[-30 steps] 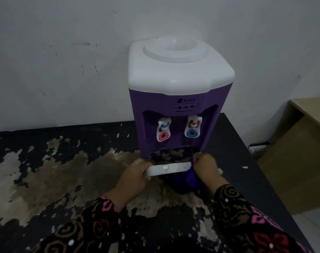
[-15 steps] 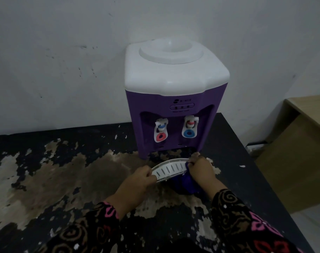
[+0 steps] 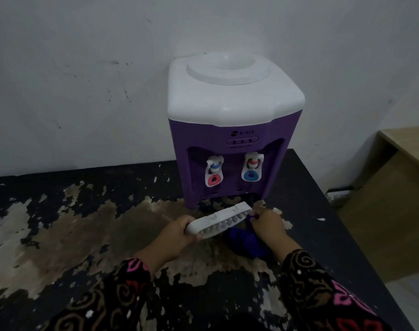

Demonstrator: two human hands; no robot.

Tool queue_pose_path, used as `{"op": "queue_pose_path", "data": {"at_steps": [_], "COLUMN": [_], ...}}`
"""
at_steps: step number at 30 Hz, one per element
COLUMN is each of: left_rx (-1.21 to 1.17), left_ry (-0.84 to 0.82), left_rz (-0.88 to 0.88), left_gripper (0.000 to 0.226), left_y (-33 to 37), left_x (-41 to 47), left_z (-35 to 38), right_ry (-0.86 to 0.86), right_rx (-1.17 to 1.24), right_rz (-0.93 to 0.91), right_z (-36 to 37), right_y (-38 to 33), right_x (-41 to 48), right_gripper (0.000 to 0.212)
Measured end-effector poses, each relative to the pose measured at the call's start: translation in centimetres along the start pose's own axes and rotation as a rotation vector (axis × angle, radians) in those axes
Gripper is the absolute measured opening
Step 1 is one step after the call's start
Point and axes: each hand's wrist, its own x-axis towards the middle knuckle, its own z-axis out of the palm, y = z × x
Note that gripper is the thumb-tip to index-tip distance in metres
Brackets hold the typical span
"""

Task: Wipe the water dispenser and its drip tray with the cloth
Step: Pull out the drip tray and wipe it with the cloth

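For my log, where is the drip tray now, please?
Head view, centre: the drip tray is out of the dispenser, in front, gripped by left hand and right hand.

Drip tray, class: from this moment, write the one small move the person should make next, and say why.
Probably slide the cloth along the tray, leftward. The tray is out of the dispenser and tilted; the left hand grips its left end and the right hand holds the cloth bunched at its right end, so a wipe looks ready.

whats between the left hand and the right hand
Head view: the white slotted plastic drip tray, tilted, spans the gap; the left hand grips one end, the right hand the other.
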Motion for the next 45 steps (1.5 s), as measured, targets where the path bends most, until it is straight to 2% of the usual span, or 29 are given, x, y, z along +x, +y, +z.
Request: {"op": "queue_pose_path", "data": {"at_steps": [4,7,12,15,19,22,26,30,33,39,45], "left_rx": [-0.245,-0.354,-0.42,-0.437,-0.436,-0.391,-0.328,-0.304,-0.295,-0.337,-0.399], "left_ry": [-0.005,-0.006,0.0,0.0,0.007,0.003,-0.028,-0.049,-0.055,-0.025,0.02], "left_rz": [-0.116,-0.202,-0.224,-0.24,-0.242,-0.222,-0.199,-0.195,-0.207,-0.209,-0.254], "left_gripper": [0.009,0.011,0.013,0.017,0.017,0.014,0.014,0.014,0.021,0.024,0.026], "left_y": [0.2,0.5,0.8,1.2,1.5,1.4,1.3,1.4,1.5,0.9,1.7], "left_x": [0.1,0.1,0.1,0.2,0.2,0.2,0.3,0.3,0.4,0.3,0.5], "left_z": [-1.0,-1.1,-1.2,-1.3,-1.3,-1.3,-1.5,-1.7,-1.8,-1.6,-1.5], "right_ry": [-0.025,0.005,0.133,0.19,0.024,-0.046,-0.109,-0.048,-0.021,-0.102,-0.193], "right_rx": [-0.039,-0.029,-0.015,-0.122,-0.39,-0.486,-0.4,-0.216,-0.247,-0.457,-0.571], "right_rz": [0.051,0.043,-0.119,-0.187,-0.253,-0.269,-0.148,0.012,-0.036,-0.215,-0.254], "right_z": [-0.3,-0.4,-0.2,-0.1,0.1,0.2,-0.4,-0.9,-0.5,-0.7,-0.5], "right_y": [0.6,0.5,-0.6,-1.2,-1.4,-1.6,-2.5,-2.2,-2.9,-3.0,-2.4], "right_x": [0.4,0.4,0.4,1.0,1.5,1.8,2.3,3.3,3.0,3.1,2.5], "right_gripper": [0.026,0.025,0.026,0.024,0.024,0.023,0.022,0.022,0.012,0.018,0.024]}}
